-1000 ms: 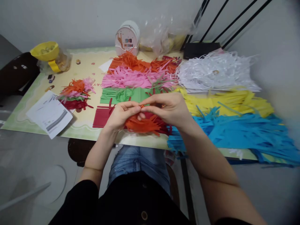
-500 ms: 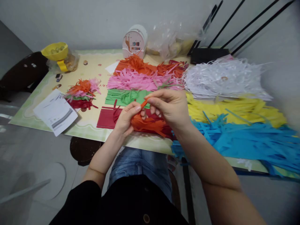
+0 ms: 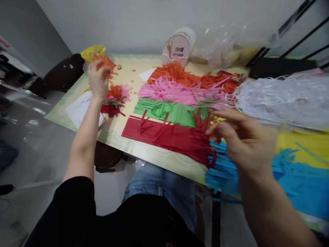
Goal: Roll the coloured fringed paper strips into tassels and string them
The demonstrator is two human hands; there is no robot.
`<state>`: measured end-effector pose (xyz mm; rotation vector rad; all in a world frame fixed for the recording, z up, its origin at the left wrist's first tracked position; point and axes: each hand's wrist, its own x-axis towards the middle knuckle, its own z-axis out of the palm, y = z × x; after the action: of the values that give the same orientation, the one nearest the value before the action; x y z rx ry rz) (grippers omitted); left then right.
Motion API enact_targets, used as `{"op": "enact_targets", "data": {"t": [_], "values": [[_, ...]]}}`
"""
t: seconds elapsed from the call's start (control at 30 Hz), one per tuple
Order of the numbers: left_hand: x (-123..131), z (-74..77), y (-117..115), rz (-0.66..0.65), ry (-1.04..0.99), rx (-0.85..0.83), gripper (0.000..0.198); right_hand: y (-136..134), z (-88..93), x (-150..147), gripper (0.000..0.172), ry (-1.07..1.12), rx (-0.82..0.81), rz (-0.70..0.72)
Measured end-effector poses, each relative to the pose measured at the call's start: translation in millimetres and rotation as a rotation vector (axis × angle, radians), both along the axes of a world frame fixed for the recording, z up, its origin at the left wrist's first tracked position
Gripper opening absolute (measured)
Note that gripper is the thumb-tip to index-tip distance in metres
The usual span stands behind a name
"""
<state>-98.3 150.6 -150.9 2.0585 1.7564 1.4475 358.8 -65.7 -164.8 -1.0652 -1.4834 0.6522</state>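
My left hand is raised over the far left of the table, closed on an orange paper tassel whose fringe sticks out above the fingers. Below it lies a small pile of finished tassels in orange, pink, green and dark red. Over the right side hovers my right hand, somewhat blurred, its fingers bent and apart with nothing visible in them. Close to it are the fringed end of a dark red paper sheet and blue fringed paper.
Behind the red sheet lie green, pink and orange fringed paper. White strips and yellow paper lie right. A white paper, yellow bowl, round tub and black router stand around.
My left hand has carried the orange tassel from above the red sheet to the far left. My right hand has let go of its orange strip and moved right. The view has turned left.
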Motion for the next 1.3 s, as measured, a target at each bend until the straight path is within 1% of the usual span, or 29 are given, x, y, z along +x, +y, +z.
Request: {"op": "enact_targets", "data": {"t": [0.07, 0.1, 0.13, 0.17, 0.2, 0.27, 0.3, 0.33, 0.37, 0.4, 0.43, 0.47, 0.5, 0.57, 0.63, 0.67, 0.7, 0.73, 0.77, 0.8, 0.87, 0.9, 1.03, 1.1, 1.17, 1.2, 1.3], "values": [[-2, -19.8, 4, -0.072, 0.101, -0.242, 0.041, -5, -4.0, 39, 0.023, -0.071, 0.13, -0.269], [3, -28.1, 0, -0.12, 0.122, -0.309, 0.045, -9, -6.8, 63, 0.026, -0.087, 0.182, -0.398], [11, -33.3, -6, -0.163, 0.132, -0.333, 0.049, -14, -10.2, 88, 0.029, -0.094, 0.214, -0.51], [20, -34.8, -12, -0.19, 0.142, -0.33, 0.049, -22, -14.1, 114, 0.033, -0.112, 0.212, -0.6], [31, -32.4, -19, -0.178, 0.163, -0.297, 0.044, -31, -18.4, 138, 0.033, -0.162, 0.172, -0.686], [61, -18.7, -32, 0.099, 0.279, -0.1, 0.035, -55, -28.2, 180, 0.028, -0.358, 0.008, -0.807], [81, -9.5, -38, 0.133, 0.286, -0.084, 0.034, -67, -33.9, 195, 0.023, -0.473, -0.08, -0.824], [106, -0.4, -47, 0.086, 0.286, -0.062, 0.034, -79, -40.2, 208, 0.02, -0.579, -0.154, -0.811], [135, 7.6, -57, -0.031, 0.298, -0.031, 0.035, -91, -47.2, 218, 0.018, -0.664, -0.206, -0.778], [168, 13.4, -70, -0.2, 0.314, 0.018, 0.035, -101, -54.7, 226, 0.017, -0.728, -0.245, -0.729], [204, 16.4, -84, -0.395, 0.331, 0.06, 0.035, -110, -62.7, 233, 0.017, -0.772, -0.278, -0.676], [242, 16.0, -100, -0.594, 0.346, 0.078, 0.033, -119, -70.8, 240, 0.018, -0.801, -0.314, -0.629], [281, 12.3, -118, -0.771, 0.377, 0.055, 0.032, -126, -78.7, 246, 0.018, -0.82, -0.353, -0.591], [358, -4.0, -153, -1.087, 0.452, -0.038, 0.034, -138, -92.8, 257, 0.023, -0.84, -0.424, -0.524], [428, -27.6, -184, -1.383, 0.54, -0.095, 0.039, -144, -102.9, 264, 0.04, -0.882, -0.472, -0.45], [458, -40.2, -197, -1.499, 0.599, -0.101, 0.04, -146, -106.3, 267, 0.049, -0.924, -0.492, -0.408], [483, -52.1, -207, -1.531, 0.671, -0.103, 0.042, -146, -108.8, 268, 0.057, -0.976, -0.512, -0.369], [503, -62.6, -214, -1.493, 0.757, -0.101, 0.044, -146, -110.6, 270, 0.06, -1.032, -0.528, -0.339], [517, -71.3, -219, -1.406, 0.847, -0.102, 0.044, -145, -111.7, 270, 0.059, -1.082, -0.538, -0.322], [526, -77.8, -221, -1.303, 0.929, -0.102, 0.044, -144, -112.5, 272, 0.055, -1.122, -0.541, -0.313], [529, -84.3, -219, -1.132, 1.042, -0.088, 0.047, -141, -113.1, 275, 0.046, -1.176, -0.532, -0.293], [526, -84.8, -218, -1.082, 1.069, -0.078, 0.048, -141, -113.0, 278, 0.044, -1.192, -0.522, -0.28], [508, -77.0, -214, -1.005, 1.069, -0.071, 0.051, -136, -107.3, 291, 0.037, -1.182, -0.439, -0.222], [505, -70.4, -217, -0.994, 1.062, -0.109, 0.055, -131, -100.3, 296, 0.037, -1.15, -0.402, -0.245], [511, -63.0, -223, -0.966, 1.024, -0.115, 0.056, -125, -90.5, 299, 0.038, -1.125, -0.394, -0.31], [516, -59.4, -227, -0.949, 0.988, -0.092, 0.056, -122, -84.7, 299, 0.038, -1.118, -0.397, -0.338], [540, -52.0, -235, -0.938, 0.885, -0.005, 0.047, -117, -67.1, 294, 0.038, -1.119, -0.4, -0.367]]}}
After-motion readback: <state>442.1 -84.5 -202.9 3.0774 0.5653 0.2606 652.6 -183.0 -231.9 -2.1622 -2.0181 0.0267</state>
